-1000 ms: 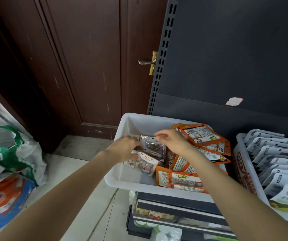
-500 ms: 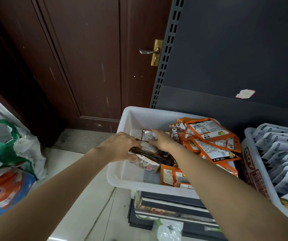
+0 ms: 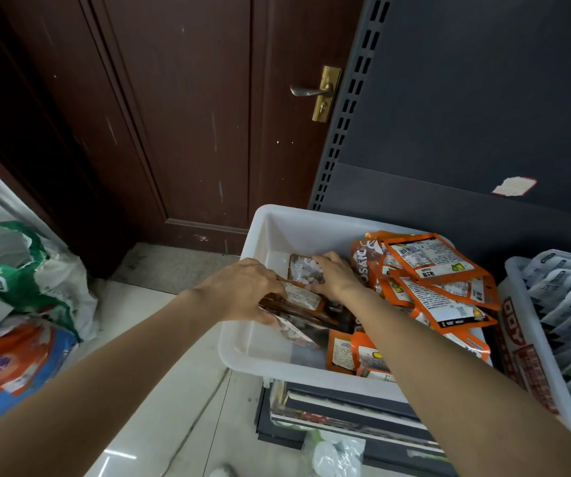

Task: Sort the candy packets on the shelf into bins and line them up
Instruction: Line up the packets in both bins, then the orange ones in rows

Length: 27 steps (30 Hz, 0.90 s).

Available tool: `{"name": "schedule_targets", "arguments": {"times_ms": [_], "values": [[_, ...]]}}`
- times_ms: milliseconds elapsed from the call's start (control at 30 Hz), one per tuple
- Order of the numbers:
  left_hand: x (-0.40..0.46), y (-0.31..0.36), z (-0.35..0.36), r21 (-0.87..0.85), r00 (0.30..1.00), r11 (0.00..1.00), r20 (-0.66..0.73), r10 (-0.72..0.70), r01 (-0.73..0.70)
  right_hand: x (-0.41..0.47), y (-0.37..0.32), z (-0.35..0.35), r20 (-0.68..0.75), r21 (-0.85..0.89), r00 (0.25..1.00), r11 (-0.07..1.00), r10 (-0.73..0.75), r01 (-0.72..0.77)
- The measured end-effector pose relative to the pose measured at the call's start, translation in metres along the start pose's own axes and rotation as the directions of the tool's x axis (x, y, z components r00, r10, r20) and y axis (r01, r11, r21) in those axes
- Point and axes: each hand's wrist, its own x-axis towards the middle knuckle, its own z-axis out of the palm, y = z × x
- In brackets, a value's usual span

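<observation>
Candy packets: brown packets lie in the left half of the white bin, on the shelf.
Left hand: fingers curled round the near end of the brown packets.
Right hand: fingers pinch one packet at the far end, close to the other hand.
Orange packets: heaped in the bin's right half, crowding the right forearm.
Second bin: to the right, holding a row of pale packets.
Door: behind, beside bags on the floor.

Your left forearm and right forearm are bare right to the frame's edge: no sleeves, watch or gloves. Your left hand and right hand carry no rings.
</observation>
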Motion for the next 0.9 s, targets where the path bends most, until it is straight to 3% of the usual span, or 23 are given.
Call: {"name": "schedule_targets", "arguments": {"times_ms": [367,600,767,900], "values": [[-0.002,0.006,-0.006,0.0,1.0,1.0,0.016,-0.01,0.01,0.003,0.003,0.001,-0.006,-0.061,1.0,0.998,0.008,-0.008],[-0.006,0.008,-0.005,-0.006,0.999,0.999,0.012,-0.053,0.053,0.007,-0.003,-0.004,-0.014,-0.216,1.0,0.976,-0.011,0.008],[-0.007,0.01,-0.005,-0.026,0.997,0.997,0.011,-0.073,0.073,-0.002,-0.015,-0.011,-0.162,-0.211,0.981,0.975,-0.106,0.07],[-0.008,0.015,-0.011,-0.032,0.996,0.996,-0.015,-0.084,0.084,-0.013,-0.022,-0.037,-0.35,-0.18,0.919,0.976,-0.18,0.123]]}}
